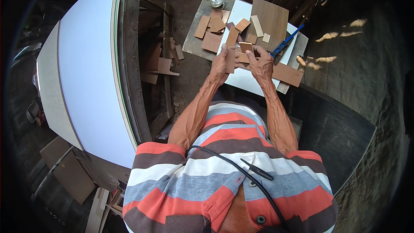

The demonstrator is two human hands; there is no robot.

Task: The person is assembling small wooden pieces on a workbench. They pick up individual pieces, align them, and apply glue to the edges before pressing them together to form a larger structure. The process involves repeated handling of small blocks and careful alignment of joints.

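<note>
My left hand (221, 64) is closed on a flat reddish-brown wood piece (231, 59), thumb on its near face. Beside it, my right hand (261, 64) pinches a small brown wooden block (246, 47) between thumb and fingers. Both hands are over a low work table (199, 19). Just beyond them several loose wood pieces lie on a white board (238, 12), among them an upright-looking tan strip (232, 36). To the right of my right hand lies a long blue tool (288, 41), its exact kind unclear.
A brown wood panel (271, 15) covers the table's far right part. A small glass bowl (214, 0) with whitish contents stands at its far left corner. At left rises a large white sheet (88, 60) beside a wooden frame with offcuts (163, 67). A dark board (334, 129) is at right.
</note>
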